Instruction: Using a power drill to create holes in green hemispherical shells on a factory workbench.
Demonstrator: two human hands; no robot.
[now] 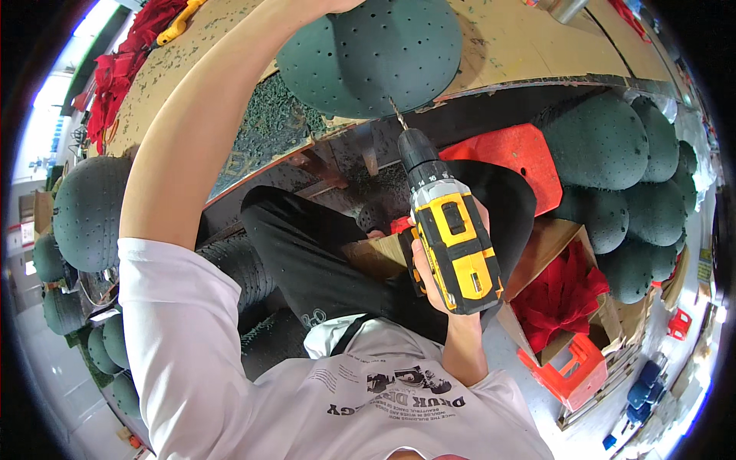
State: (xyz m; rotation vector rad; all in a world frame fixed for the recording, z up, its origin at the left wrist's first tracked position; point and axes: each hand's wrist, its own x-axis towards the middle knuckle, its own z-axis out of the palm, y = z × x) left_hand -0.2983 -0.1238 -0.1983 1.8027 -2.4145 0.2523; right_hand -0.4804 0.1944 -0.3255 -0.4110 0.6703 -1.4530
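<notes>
A dark green dome-shaped shell [376, 46], dotted with small holes, sits at the front edge of the workbench. My left hand [341, 4] reaches across to its far side; the fingers are mostly cut off by the upper edge, so their grip cannot be made out. Wrapped round the handle of a yellow and black cordless drill [460, 253] is my right hand [429, 280]. The drill points up and away from me, and its thin bit [397, 113] meets the dome's near rim or lies just in front of it; I cannot tell which.
Green shavings [280, 115] litter the bench [529, 46]. Stacked green domes [598, 142] stand at right, more domes [92, 211] at left. Red cloth [563, 295] fills a cardboard box beside an orange plastic stool [571, 376]. Red fabric [119, 77] lies at the far left.
</notes>
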